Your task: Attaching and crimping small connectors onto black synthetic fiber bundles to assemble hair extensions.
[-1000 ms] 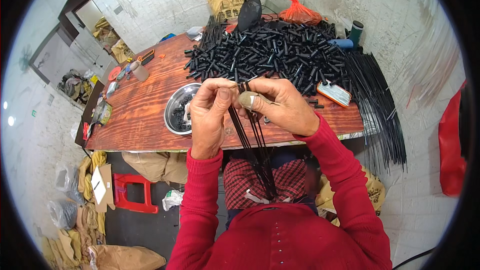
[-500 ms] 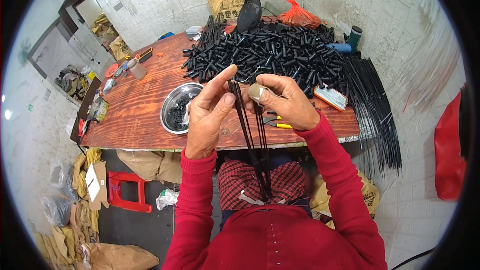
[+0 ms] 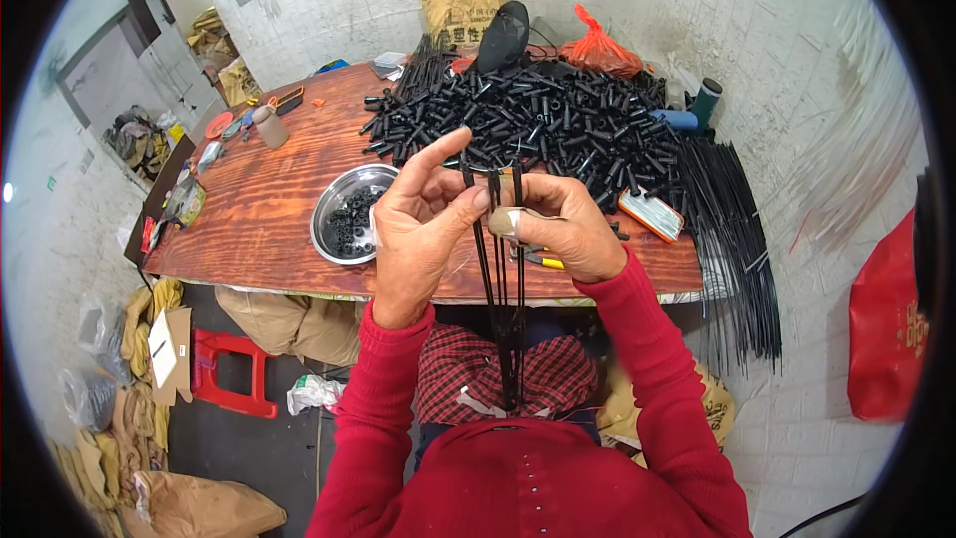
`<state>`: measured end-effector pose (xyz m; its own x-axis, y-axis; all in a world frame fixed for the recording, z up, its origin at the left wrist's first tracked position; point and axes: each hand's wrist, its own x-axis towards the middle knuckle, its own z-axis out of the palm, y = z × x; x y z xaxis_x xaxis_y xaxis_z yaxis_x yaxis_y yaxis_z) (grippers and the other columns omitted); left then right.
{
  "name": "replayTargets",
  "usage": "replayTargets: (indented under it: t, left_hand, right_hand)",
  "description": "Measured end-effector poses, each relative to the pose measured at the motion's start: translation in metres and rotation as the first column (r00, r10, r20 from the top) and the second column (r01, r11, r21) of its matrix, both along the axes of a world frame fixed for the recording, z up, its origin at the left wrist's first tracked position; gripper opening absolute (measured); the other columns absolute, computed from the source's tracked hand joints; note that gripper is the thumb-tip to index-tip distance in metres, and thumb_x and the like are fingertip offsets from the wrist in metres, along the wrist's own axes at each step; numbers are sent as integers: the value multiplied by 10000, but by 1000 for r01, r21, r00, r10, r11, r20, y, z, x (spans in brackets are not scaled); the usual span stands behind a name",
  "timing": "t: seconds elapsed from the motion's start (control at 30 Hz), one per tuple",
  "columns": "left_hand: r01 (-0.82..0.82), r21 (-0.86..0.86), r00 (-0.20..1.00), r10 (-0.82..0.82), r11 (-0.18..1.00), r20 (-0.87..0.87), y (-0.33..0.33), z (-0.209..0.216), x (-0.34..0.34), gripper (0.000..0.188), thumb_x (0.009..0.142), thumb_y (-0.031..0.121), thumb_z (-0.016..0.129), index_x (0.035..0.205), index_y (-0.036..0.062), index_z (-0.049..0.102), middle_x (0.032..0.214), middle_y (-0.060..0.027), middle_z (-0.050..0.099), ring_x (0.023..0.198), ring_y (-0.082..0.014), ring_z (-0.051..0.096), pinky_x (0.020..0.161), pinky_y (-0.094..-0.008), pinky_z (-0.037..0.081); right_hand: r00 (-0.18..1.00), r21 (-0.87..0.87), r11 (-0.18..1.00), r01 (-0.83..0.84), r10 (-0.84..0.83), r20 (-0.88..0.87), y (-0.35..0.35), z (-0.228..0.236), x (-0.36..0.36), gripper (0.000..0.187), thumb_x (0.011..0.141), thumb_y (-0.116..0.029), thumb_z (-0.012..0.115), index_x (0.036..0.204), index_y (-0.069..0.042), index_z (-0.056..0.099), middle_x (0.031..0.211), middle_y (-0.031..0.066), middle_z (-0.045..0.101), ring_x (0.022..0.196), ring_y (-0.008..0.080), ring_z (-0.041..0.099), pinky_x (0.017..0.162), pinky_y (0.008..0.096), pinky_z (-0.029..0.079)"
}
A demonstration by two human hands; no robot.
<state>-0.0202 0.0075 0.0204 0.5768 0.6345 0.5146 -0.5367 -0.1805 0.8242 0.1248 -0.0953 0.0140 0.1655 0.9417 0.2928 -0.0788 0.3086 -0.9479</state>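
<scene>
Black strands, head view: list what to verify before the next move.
1. Black strands in left hand and right hand: ok.
2. Strands gathered low, over checked cloth: ok.
3. Thumb covering on right hand: ok.
4. Yellow-handled tool fully visible: not ok, partly hidden.
5. Steel bowl holding small black parts: ok.
6. Fingertip contact on each strand: cannot tell, too small.

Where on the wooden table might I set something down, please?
The widest bare patch of the wooden table lies left of the metal bowl, nearer than the pale bottle. Another separates that bottle from the black tube pile. The back right is crowded by that pile, the right edge by black rods.
</scene>
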Motion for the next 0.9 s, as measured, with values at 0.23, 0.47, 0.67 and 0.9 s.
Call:
replayTargets:
  t: [0.23, 0.47, 0.67, 0.9]
  left_hand:
    - [39, -102, 999, -40, 994, -14, 0, 2, -3, 650, 820, -28, 751, 1403, -25, 465, 803, 4, 643, 731, -56, 608, 696, -201, 488]
    - [-34, -94, 998, 38, 995, 49, -11, 4, 5, 586, 824, -40, 740, 1357, -34, 495, 762, 8, 609, 686, -63, 614, 630, -189, 495]
    - [-33, -35, 999, 32, 999, -16, -2, -7, 6, 440, 838, -22, 733, 1257, -1, 603, 790, 38, 592, 710, -36, 579, 616, -179, 482]
    - [66, -134, 998, -65, 989, 10, 5, -14, 0, 533, 846, -9, 721, 1344, 12, 532, 877, -4, 617, 735, -60, 617, 644, -206, 509]
  right_hand:
    - [997, -7, 999, -44, 44, -60, 0, -11, 1, 376, 910, -277, 666, 1160, -3, 604, 941, 37, 649, 848, 103, 605, 779, 260, 495]
    - [976, -18, 999, -35, 31, -217, -1, -16, -4, 461, 926, -286, 682, 1261, -1, 543, 955, 30, 613, 817, 112, 600, 734, 249, 507]
    - [979, -45, 999, -14, 4, -206, 0, -19, 0, 507, 943, -272, 658, 1340, -1, 498, 964, 45, 612, 812, 137, 601, 740, 259, 494]
    - [997, -66, 998, 13, -18, -78, 7, -21, 1, 478, 916, -349, 656, 1236, -11, 546, 889, 59, 634, 734, 126, 612, 641, 216, 446]
